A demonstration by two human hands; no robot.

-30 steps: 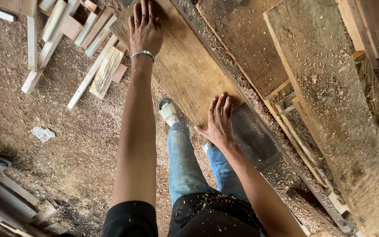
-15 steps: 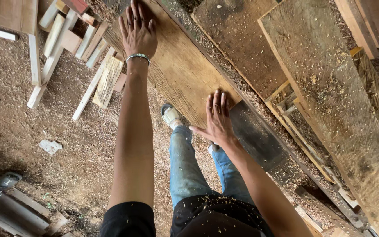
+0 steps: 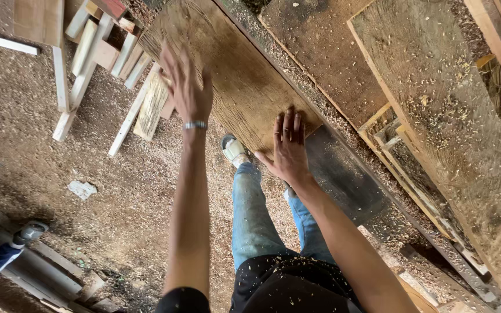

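- Left hand (image 3: 188, 87): fingers spread and extended, palm down, blurred; it lies over the left edge of the plywood board (image 3: 233, 75) and grips nothing. Whether the palm presses the wood cannot be told. A metal bracelet (image 3: 195, 124) circles the wrist.
- Right hand (image 3: 289, 149): fingers open and nearly straight, laid flat on the near end of the board; nothing is clasped.
- Plywood board: a long brown panel running from 11 o'clock toward the centre, its near end under the right hand, resting on a dark bench surface (image 3: 343, 174) that continues toward 4 o'clock.
- At 9 o'clock of the right hand, a pale shoe (image 3: 233, 149) and blue jeans (image 3: 253, 214) stand on the sawdust-covered floor (image 3: 42, 168).
- At 10 o'clock, a heap of pale wood offcuts (image 3: 97, 58) lies on the floor, just left of the board.
- At 8 o'clock, a small white scrap (image 3: 81, 189) lies flat on the sawdust; no print can be made out.
- At 2 to 4 o'clock, large sawdust-strewn panels (image 3: 436, 104) lean beside the bench.
- At 8 o'clock, frame edge: another person's blue-clad leg and shoe (image 3: 27, 233).
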